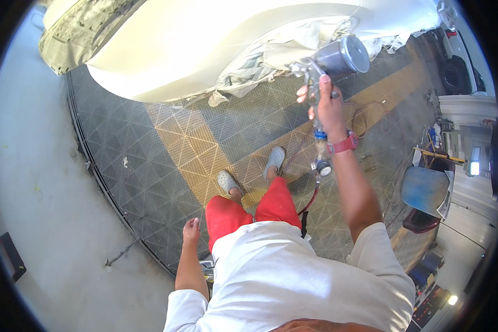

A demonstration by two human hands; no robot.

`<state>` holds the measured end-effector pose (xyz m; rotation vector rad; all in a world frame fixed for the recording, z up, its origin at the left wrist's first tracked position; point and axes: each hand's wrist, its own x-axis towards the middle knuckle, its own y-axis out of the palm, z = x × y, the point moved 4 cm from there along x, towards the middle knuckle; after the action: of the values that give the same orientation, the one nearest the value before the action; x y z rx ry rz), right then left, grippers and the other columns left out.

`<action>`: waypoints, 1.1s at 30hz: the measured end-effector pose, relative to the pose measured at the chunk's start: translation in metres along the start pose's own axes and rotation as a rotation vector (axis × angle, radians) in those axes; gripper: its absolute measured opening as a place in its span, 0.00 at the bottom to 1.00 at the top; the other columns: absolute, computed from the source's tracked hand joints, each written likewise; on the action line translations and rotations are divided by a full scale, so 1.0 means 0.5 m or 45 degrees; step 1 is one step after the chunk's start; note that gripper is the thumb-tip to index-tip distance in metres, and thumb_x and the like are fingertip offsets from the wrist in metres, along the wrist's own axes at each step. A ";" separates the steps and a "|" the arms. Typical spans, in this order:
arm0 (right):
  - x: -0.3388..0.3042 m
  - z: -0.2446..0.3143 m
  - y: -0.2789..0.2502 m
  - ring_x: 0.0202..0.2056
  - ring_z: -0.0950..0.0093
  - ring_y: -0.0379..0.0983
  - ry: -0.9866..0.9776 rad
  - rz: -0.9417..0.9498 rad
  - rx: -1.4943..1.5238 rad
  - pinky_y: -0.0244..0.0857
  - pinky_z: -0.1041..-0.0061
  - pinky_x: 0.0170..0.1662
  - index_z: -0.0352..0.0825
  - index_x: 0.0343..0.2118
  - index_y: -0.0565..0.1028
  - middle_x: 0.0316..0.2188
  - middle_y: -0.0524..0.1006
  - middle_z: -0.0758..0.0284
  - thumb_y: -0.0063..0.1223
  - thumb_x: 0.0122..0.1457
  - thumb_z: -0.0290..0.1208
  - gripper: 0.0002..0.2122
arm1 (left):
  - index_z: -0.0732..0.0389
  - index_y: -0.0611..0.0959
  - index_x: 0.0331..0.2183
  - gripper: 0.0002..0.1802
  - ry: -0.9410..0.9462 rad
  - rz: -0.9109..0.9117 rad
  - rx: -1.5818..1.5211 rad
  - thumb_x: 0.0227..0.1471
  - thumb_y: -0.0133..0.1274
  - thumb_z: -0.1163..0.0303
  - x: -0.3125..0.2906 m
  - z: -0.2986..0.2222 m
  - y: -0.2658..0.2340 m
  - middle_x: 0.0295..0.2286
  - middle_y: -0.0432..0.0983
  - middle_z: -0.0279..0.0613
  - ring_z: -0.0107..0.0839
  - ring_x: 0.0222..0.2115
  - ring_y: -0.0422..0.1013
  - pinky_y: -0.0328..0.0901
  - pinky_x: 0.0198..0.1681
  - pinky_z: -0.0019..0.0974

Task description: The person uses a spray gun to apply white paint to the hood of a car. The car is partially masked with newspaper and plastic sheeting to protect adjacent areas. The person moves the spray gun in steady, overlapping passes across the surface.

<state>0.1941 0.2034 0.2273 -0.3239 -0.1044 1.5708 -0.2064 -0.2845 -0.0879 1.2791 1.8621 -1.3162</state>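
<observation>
- Beside the white car body (205, 47), my right grip (330, 113) wraps around a spray gun (315, 73).
- Farther from it, my left grip (191, 230) hangs, spread or closed I cannot tell.

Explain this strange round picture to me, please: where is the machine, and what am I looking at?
There is no robot here, just a person working bare-handed. A wide fisheye camera on their head looks down, so straight edges bend near the rim. The right hand has a silver metal spray gun in its grip; a dark grey cylindrical cup is attached, and a thin red hose hangs below. The left hand hangs at the side, with nothing visible in it. Ahead is a large, curved white panel, probably part of a vehicle, with crumpled pale covering along its lower edge. The person stands on a ribbed grey-and-tan tiled floor.
</observation>
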 end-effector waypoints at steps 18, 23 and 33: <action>0.357 -0.042 -0.623 0.26 0.76 0.81 -0.018 -0.453 0.014 0.67 0.80 0.16 0.29 0.46 0.77 0.29 0.84 0.63 0.34 0.72 0.57 0.31 | 0.64 0.79 0.56 0.29 0.422 0.076 0.054 0.64 0.55 0.52 -0.084 -0.411 0.386 0.45 0.81 0.53 0.41 0.48 0.76 0.69 0.53 0.41; 0.383 -0.020 -0.656 0.25 0.77 0.81 -0.088 -0.589 -0.075 0.67 0.79 0.15 0.28 0.45 0.78 0.28 0.84 0.64 0.33 0.73 0.55 0.31 | 0.64 0.79 0.56 0.29 0.407 -0.002 0.124 0.63 0.56 0.52 -0.125 -0.452 0.395 0.46 0.82 0.51 0.38 0.49 0.77 0.69 0.54 0.38; 0.223 -0.043 -0.432 0.34 0.76 0.83 0.033 -0.173 0.115 0.68 0.82 0.19 0.33 0.59 0.71 0.36 0.85 0.62 0.29 0.73 0.59 0.32 | 0.64 0.79 0.56 0.29 0.153 0.026 0.223 0.62 0.57 0.53 -0.092 -0.256 0.280 0.43 0.82 0.52 0.39 0.46 0.78 0.70 0.51 0.38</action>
<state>0.4085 0.3180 0.2487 -0.2607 -0.0349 1.4315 -0.0476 -0.1742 -0.0592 1.4922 1.8408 -1.4463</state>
